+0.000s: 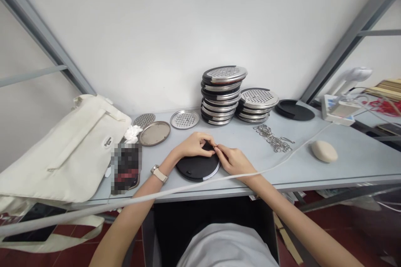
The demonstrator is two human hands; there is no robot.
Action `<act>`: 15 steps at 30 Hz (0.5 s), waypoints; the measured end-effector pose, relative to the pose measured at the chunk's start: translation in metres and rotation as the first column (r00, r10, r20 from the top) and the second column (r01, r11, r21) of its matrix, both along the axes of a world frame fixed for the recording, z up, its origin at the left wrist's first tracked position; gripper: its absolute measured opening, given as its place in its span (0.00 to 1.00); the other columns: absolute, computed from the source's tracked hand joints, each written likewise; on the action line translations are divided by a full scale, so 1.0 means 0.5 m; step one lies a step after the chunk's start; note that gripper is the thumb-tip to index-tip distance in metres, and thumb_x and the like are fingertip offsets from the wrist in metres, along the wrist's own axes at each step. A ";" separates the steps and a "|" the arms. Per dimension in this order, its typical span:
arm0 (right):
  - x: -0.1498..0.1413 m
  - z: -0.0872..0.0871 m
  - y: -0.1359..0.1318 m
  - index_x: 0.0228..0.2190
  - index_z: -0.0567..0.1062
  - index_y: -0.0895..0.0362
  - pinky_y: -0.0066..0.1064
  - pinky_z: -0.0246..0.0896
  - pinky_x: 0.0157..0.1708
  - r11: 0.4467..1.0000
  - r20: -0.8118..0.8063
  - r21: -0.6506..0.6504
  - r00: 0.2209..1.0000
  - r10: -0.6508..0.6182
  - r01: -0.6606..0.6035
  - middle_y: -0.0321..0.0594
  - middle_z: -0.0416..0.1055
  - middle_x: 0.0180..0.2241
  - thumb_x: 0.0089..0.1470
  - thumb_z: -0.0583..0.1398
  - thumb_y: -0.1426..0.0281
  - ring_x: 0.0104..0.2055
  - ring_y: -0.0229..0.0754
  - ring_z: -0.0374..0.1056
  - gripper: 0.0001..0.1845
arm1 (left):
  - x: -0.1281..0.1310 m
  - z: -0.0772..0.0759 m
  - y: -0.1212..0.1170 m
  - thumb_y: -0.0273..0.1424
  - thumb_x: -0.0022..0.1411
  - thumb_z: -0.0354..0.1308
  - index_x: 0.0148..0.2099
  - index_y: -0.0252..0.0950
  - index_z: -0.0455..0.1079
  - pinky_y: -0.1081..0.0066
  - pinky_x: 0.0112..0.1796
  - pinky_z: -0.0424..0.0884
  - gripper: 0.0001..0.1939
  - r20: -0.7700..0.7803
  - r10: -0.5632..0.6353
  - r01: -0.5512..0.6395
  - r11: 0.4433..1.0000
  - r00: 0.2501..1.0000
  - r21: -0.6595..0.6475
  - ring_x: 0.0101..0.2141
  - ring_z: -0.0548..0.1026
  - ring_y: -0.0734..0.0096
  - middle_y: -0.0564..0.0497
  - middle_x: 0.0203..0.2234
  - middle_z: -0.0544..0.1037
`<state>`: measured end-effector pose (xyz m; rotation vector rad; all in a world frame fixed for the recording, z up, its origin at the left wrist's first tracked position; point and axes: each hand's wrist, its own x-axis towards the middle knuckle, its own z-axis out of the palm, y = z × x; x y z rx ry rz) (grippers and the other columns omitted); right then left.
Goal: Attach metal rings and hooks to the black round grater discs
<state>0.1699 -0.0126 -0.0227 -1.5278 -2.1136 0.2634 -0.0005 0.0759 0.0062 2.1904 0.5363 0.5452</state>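
Black disc (196,167) may turn if left hand (194,145), its grip unclear, holds weakly; right hand (232,160) has fingertips pressed together at the rim.

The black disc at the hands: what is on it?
A small black bump shows on the black disc. Part of its far side, covered by the left hand, cannot be seen.
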 end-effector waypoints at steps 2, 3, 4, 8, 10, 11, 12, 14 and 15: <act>0.000 0.000 0.000 0.37 0.70 0.57 0.27 0.51 0.26 1.000 0.013 -0.007 1.000 -0.013 0.013 0.40 0.74 0.27 0.62 0.45 0.67 0.26 0.40 0.70 0.16 | 0.000 0.000 0.000 0.29 0.47 0.61 0.33 0.31 0.71 0.78 0.21 0.49 0.09 -0.009 0.005 -0.005 1.000 1.000 0.010 0.19 0.53 0.83 0.58 0.20 0.63; 0.000 0.000 0.000 0.37 0.70 0.57 0.27 0.51 0.26 1.000 0.018 -0.007 1.000 -0.017 0.017 0.40 0.74 0.27 0.62 0.45 0.67 0.26 0.40 0.70 0.16 | 0.000 0.000 0.000 0.29 0.46 0.61 0.33 0.31 0.71 0.78 0.21 0.49 0.09 -0.013 0.008 -0.008 1.000 1.000 0.014 0.19 0.53 0.83 0.58 0.20 0.63; 0.000 0.000 0.000 0.36 0.70 0.57 0.27 0.51 0.26 1.000 0.020 -0.006 1.000 -0.019 0.020 0.40 0.74 0.26 0.62 0.45 0.67 0.25 0.40 0.70 0.16 | 0.000 0.000 0.000 0.29 0.46 0.61 0.33 0.31 0.71 0.78 0.21 0.49 0.09 -0.015 0.011 -0.011 1.000 1.000 0.015 0.19 0.52 0.83 0.58 0.20 0.63; 0.000 0.000 -0.001 0.37 0.70 0.57 0.26 0.50 0.25 1.000 0.014 0.003 1.000 -0.011 0.011 0.40 0.74 0.26 0.62 0.45 0.66 0.25 0.39 0.70 0.15 | 0.000 0.000 0.000 0.27 0.46 0.61 0.33 0.31 0.71 0.78 0.20 0.47 0.09 -0.007 0.005 -0.005 1.000 1.000 -0.002 0.19 0.51 0.83 0.59 0.19 0.63; -0.001 0.001 -0.001 0.37 0.70 0.57 0.26 0.50 0.25 1.000 0.010 0.010 1.000 -0.009 0.009 0.40 0.74 0.26 0.62 0.45 0.66 0.25 0.39 0.70 0.15 | 0.000 0.000 0.000 0.27 0.46 0.61 0.33 0.31 0.71 0.78 0.20 0.47 0.09 0.001 -0.003 0.003 1.000 1.000 -0.013 0.19 0.51 0.84 0.59 0.19 0.62; -0.001 0.001 -0.001 0.37 0.70 0.57 0.26 0.50 0.25 1.000 0.009 0.011 1.000 -0.009 0.009 0.40 0.74 0.26 0.62 0.45 0.66 0.25 0.39 0.70 0.16 | 0.000 0.001 -0.001 0.26 0.46 0.61 0.33 0.31 0.71 0.77 0.20 0.47 0.08 0.004 -0.003 0.003 1.000 1.000 -0.017 0.19 0.51 0.84 0.59 0.19 0.62; -0.001 0.001 -0.001 0.37 0.70 0.57 0.26 0.50 0.25 1.000 0.010 0.010 1.000 -0.010 0.010 0.39 0.74 0.26 0.62 0.45 0.66 0.25 0.39 0.70 0.16 | 0.000 0.001 -0.001 0.26 0.46 0.60 0.33 0.31 0.71 0.77 0.20 0.47 0.08 0.006 -0.002 0.002 1.000 1.000 -0.020 0.19 0.51 0.84 0.59 0.19 0.62; -0.002 0.000 -0.001 0.37 0.70 0.57 0.26 0.50 0.25 1.000 0.017 0.009 1.000 -0.014 0.013 0.40 0.74 0.26 0.62 0.45 0.66 0.25 0.39 0.70 0.15 | 0.001 0.002 -0.002 0.27 0.46 0.60 0.33 0.31 0.71 0.77 0.20 0.46 0.09 0.006 0.002 -0.002 1.000 1.000 -0.021 0.19 0.51 0.83 0.59 0.19 0.62; -0.002 -0.001 -0.001 0.37 0.70 0.57 0.26 0.50 0.25 1.000 0.024 0.008 1.000 -0.017 0.017 0.40 0.74 0.26 0.62 0.45 0.66 0.25 0.39 0.70 0.15 | 0.001 0.002 -0.002 0.27 0.46 0.60 0.33 0.31 0.71 0.77 0.20 0.46 0.09 0.004 0.002 -0.002 1.000 1.000 -0.021 0.19 0.51 0.83 0.59 0.19 0.62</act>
